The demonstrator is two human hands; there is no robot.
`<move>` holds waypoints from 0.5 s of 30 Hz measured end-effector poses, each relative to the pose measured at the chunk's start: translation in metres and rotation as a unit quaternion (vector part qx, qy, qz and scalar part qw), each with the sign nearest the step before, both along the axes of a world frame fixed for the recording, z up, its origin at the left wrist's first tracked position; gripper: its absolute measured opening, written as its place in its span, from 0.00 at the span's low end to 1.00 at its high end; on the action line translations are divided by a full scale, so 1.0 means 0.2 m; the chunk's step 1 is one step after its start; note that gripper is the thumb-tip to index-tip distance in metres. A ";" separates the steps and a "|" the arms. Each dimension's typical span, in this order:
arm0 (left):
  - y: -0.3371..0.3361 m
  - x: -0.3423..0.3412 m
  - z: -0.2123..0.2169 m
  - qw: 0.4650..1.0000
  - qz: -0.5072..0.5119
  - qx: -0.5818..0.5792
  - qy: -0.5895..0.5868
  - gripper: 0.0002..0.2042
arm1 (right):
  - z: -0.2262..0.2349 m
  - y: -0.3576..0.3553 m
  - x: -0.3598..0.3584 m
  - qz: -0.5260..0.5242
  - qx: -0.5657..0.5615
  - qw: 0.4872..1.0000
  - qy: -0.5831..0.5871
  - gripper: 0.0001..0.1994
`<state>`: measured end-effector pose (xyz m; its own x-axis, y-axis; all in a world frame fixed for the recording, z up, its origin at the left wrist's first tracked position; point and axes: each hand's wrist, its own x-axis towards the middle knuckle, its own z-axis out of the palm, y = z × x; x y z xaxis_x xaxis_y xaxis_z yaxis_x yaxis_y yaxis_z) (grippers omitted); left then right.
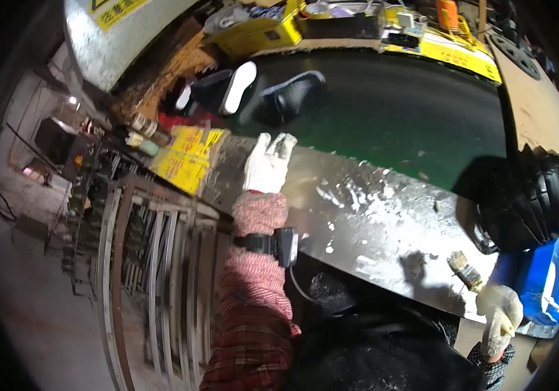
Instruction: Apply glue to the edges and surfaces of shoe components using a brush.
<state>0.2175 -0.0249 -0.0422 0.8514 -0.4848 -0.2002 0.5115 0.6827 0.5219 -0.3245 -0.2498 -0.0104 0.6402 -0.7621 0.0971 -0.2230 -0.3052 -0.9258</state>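
My left hand point(268, 163), in a white glove, stretches over the near edge of a dark green conveyor belt point(409, 117). Its fingers are apart and hold nothing. Just beyond the fingertips lies a dark shoe point(292, 94), blurred. To its left, another dark shoe shows its white sole point(239, 88) turned sideways, with a further dark piece with a white edge beside it. At the lower right, my right hand point(501, 316), also gloved, is closed round a paintbrush point(465, 270), its bristles pointing up and left over a metal ledge point(357, 208) smeared with white.
A blue tray point(548, 283) with white residue sits right of the brush, below a stack of black curved pieces point(530, 195). Yellow boxes point(253, 36) line the belt's far side. Yellow card point(188, 156) lies left of my hand, above a metal rack point(155, 260).
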 end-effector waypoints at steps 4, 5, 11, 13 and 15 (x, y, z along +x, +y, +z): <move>0.50 -0.50 0.16 0.976 -0.141 0.147 -0.072 0.19 | -0.03 0.04 0.06 0.008 -0.051 0.997 -0.055 0.18; 0.69 -0.62 0.12 0.967 -0.191 0.165 -0.041 0.20 | 0.01 0.05 0.09 0.021 -0.046 0.997 -0.053 0.19; 1.94 -1.72 -1.16 0.481 -0.190 0.740 -0.430 0.25 | 0.33 0.36 0.39 0.113 -0.050 0.992 0.031 0.22; 2.03 -1.79 -0.91 0.448 -0.301 0.832 -0.130 0.27 | 0.36 0.43 0.41 0.101 -0.056 0.992 0.055 0.22; 2.22 -2.02 -1.42 0.569 -0.007 0.822 -0.011 0.28 | 0.43 0.47 0.51 0.148 -0.096 0.982 0.065 0.21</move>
<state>-0.1863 0.4195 -0.3270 0.8612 0.3347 -0.3825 0.4911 -0.7419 0.4564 -0.2215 -0.1556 0.0760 0.8471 -0.5167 0.1243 -0.2103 -0.5407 -0.8145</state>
